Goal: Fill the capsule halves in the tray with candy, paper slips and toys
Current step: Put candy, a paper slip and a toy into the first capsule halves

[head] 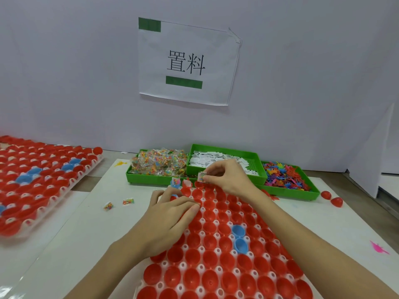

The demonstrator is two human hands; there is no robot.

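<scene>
A white tray full of red capsule halves, with two blue ones, lies in front of me. My right hand pinches a small candy packet over the tray's far row. A candy packet sits in a blue half at the far left corner. My left hand rests flat on the tray's far left part, fingers straight. Behind the tray stand three green bins: candy packets, paper slips, and small coloured toys.
A second tray of filled red and blue halves lies at the left. Two loose candy packets lie on the white mat. Two loose red halves and a pink toy lie at the right. A wall with a paper sign stands behind.
</scene>
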